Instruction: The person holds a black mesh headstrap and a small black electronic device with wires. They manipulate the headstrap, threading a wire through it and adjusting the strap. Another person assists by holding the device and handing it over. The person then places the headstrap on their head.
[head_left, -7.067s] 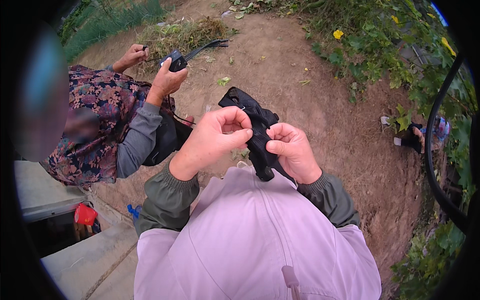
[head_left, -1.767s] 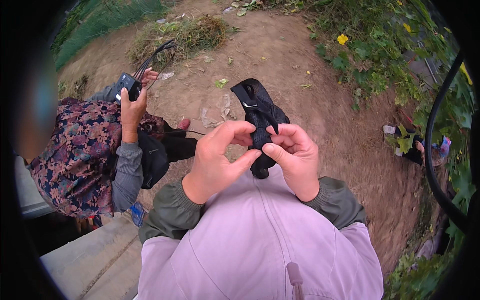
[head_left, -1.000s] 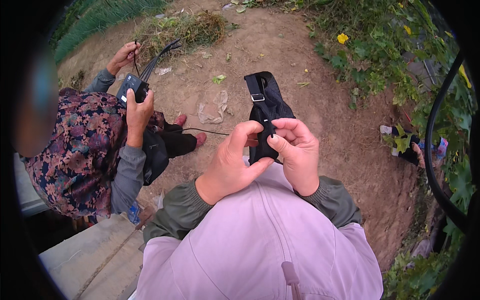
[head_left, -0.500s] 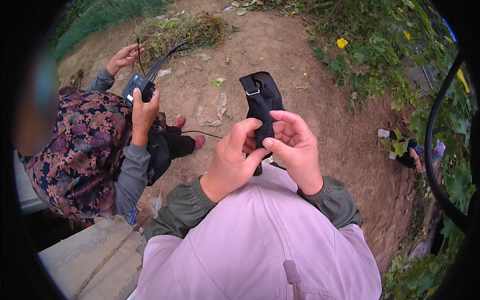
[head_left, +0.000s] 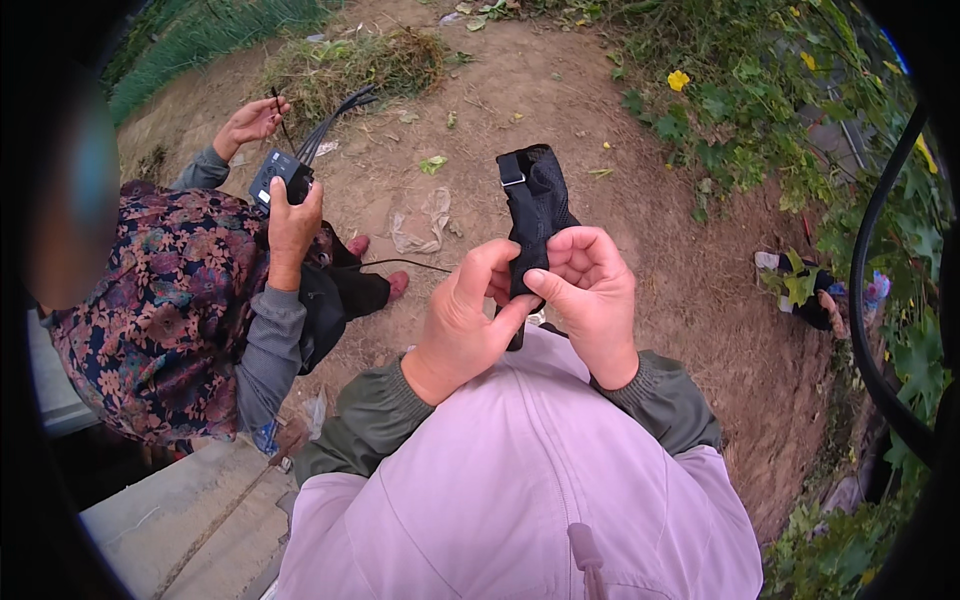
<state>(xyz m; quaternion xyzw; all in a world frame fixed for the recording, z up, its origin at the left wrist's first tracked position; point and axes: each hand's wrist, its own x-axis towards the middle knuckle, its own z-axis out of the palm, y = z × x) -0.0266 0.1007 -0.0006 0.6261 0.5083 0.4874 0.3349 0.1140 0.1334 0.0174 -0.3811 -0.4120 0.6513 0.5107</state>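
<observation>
Garden: bare soil (head_left: 690, 300), flowering vines (head_left: 720, 115)

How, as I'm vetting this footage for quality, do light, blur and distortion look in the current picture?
Head view, light: soft and diffuse, no hard-edged shadows evident on the dirt ground; head view, centre: fingers fairly clear, black mesh item dark, its folds losing detail; head view, left: the co-worker's head smeared by blur; head view, rim: fisheye bending, black corners.

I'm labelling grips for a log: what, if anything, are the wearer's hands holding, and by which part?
Both hands, left and right, pinch a black mesh piece by its lower half; the upper end, with a buckle, is clear of them.
</observation>
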